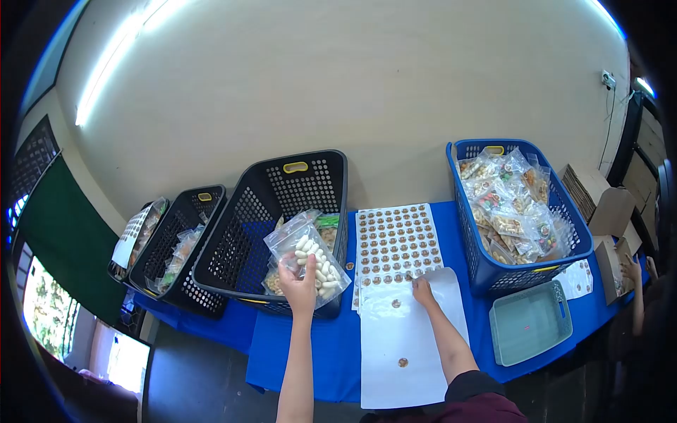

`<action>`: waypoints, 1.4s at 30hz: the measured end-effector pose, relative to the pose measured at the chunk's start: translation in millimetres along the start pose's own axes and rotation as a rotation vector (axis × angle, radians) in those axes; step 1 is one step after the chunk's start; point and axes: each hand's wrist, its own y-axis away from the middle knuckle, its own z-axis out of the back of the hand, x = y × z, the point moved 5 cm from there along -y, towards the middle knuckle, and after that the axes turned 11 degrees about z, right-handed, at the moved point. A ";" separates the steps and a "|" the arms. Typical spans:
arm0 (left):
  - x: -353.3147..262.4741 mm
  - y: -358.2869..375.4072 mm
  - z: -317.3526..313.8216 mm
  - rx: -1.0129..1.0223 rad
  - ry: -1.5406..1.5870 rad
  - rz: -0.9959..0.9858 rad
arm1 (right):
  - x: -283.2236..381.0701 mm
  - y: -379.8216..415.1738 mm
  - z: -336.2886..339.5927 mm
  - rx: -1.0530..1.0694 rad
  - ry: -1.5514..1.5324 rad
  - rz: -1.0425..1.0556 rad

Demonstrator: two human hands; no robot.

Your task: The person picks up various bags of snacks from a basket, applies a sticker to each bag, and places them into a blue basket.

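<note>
A clear plastic bag [314, 264] of white, oblong pieces is gripped at its left side by my left hand [299, 285], over the front rim of a large dark basket [243, 211]. My right hand [424, 290] is closed, its fingertips pinched at a small round sticker at the lower edge of the remaining rows. Those rows lie on a white sticker sheet [398, 243] on the blue-covered table. The sheet's lower part [384, 345] is mostly bare backing with a couple of stickers on it, and its right edge curls up beside my right hand.
A blue basket [486, 275] heaped with packed bags stands right, behind a pale green tray [532, 324]. Smaller dark baskets [176, 240] with bags stand left. Cardboard boxes [612, 211] and another person's hand [631, 269] are at far right. The blue tablecloth [282, 359] ends nearby.
</note>
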 end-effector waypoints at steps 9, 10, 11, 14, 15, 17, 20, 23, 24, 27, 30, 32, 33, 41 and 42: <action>2.8 1.1 0.3 0.035 0.014 0.000 | -33.7 24.5 24.0 -0.437 -0.800 -0.628; -0.2 2.6 -1.4 0.034 0.000 0.005 | -38.9 27.4 19.3 -0.487 -0.880 -0.638; 1.4 1.4 -1.9 0.027 -0.012 -0.021 | -44.4 31.1 15.6 -0.518 -0.898 -0.643; 3.8 1.5 -2.8 0.000 -0.042 -0.102 | -19.9 36.9 23.7 -0.557 -0.924 -0.677; 5.4 3.2 -3.2 0.008 -0.049 -0.080 | -22.2 43.4 17.5 -0.486 -0.863 -0.641; 3.9 3.5 -5.4 0.021 -0.046 -0.051 | -28.6 39.9 6.9 -0.352 -0.740 -0.549; 2.6 3.7 -5.9 0.001 -0.104 -0.080 | -63.2 43.3 -28.4 -0.417 -0.655 -0.576; 7.3 2.6 -3.5 -0.005 -0.111 -0.064 | -46.1 44.4 -14.3 -0.369 -0.634 -0.560; 6.6 2.2 -3.7 -0.004 -0.104 -0.059 | -36.1 40.4 -4.8 -0.333 -0.629 -0.545; -0.9 5.5 -5.5 0.006 -0.087 -0.034 | -19.8 42.3 1.2 -0.322 -0.755 -0.533; 5.7 1.8 -2.4 0.018 -0.117 -0.041 | -2.8 58.8 10.5 -0.301 -0.797 -0.616; 4.7 1.1 0.0 0.047 -0.125 -0.026 | 32.5 71.8 31.4 -0.251 -0.888 -0.677; 6.7 0.5 0.1 0.109 -0.014 0.024 | 54.9 79.7 44.7 -0.224 -0.964 -0.704; 2.3 102.6 1.1 0.493 0.482 0.470 | 231.3 91.3 205.4 -0.046 -1.169 -0.249; 3.8 124.4 1.6 0.525 0.518 0.588 | 256.5 97.2 223.7 -0.009 -1.153 -0.197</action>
